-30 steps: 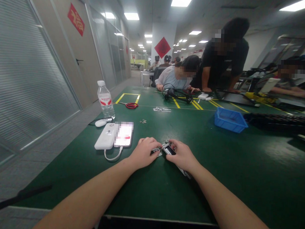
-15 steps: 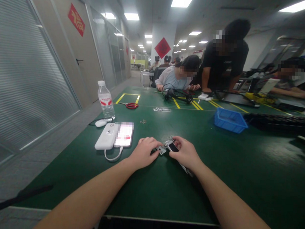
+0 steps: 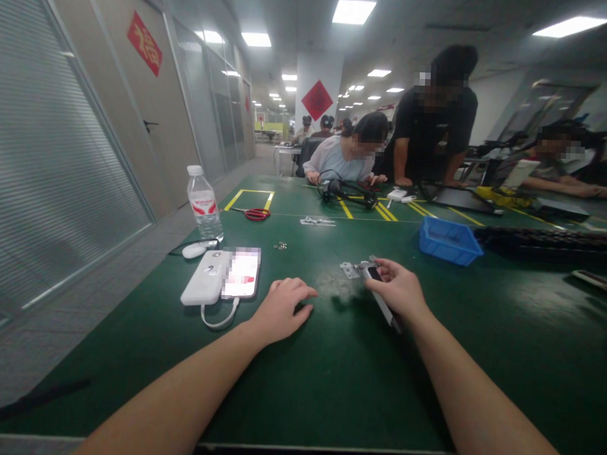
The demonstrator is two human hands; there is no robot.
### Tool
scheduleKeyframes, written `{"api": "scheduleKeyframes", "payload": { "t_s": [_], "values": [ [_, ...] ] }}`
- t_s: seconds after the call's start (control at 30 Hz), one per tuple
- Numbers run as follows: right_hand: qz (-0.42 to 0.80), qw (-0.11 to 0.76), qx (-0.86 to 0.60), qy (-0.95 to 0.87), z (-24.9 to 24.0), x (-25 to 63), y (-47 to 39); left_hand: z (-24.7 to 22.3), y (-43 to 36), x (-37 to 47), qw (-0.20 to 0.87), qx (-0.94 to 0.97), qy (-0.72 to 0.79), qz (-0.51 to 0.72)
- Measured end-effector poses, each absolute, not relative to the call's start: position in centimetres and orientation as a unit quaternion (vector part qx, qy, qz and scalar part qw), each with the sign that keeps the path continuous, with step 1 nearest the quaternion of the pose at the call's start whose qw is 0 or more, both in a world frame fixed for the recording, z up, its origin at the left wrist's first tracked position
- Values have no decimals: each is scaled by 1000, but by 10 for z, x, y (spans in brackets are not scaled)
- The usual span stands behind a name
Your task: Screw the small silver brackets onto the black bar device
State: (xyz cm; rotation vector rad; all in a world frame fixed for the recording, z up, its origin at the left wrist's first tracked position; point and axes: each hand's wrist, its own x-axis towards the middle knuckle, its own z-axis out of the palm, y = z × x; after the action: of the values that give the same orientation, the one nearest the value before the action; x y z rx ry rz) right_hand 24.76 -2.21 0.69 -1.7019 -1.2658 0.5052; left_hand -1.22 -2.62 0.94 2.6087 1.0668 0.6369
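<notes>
My right hand (image 3: 399, 289) is closed around a metal bracket assembly (image 3: 376, 286), raised a little off the green table. The assembly has a long pale bar, a dark face, and a small plate with holes sticking out to the left. Part of it is covered by my fingers. To the left, my left hand (image 3: 285, 310) rests low over the table with thumb and fingers apart, holding nothing. Beyond the left hand lie several small metal pieces (image 3: 281, 246), too small to name. Farther back is a group of slim silvery parts (image 3: 317, 221).
A white power bank (image 3: 205, 277) is cabled to a phone (image 3: 241, 273) at the left. Behind them stand a water bottle (image 3: 205, 204) and red-handled scissors (image 3: 257, 214). At the right sits a blue bin (image 3: 449, 242). People work across the table (image 3: 287, 399).
My right hand has moved right with the bracket assembly, away from my left hand. My left hand has let go of its plate and its fingers have spread. The view has shifted slightly.
</notes>
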Motion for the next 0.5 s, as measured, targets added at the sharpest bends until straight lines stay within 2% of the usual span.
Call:
{"api": "scheduleKeyframes", "payload": {
  "t_s": [0.17, 0.33, 0.5],
  "values": [
    [153, 450, -752, -457, 22, 307, -35, 7, -25, -13, 129, 899, 360, 214],
    [70, 312, -867, -381, 29, 388, -71, 10, -26, -12, 138, 900, 360, 203],
    [27, 201, -919, -338, 17, 474, -97, 9, -25, -12, 135, 900, 362, 201]
  ]
}}
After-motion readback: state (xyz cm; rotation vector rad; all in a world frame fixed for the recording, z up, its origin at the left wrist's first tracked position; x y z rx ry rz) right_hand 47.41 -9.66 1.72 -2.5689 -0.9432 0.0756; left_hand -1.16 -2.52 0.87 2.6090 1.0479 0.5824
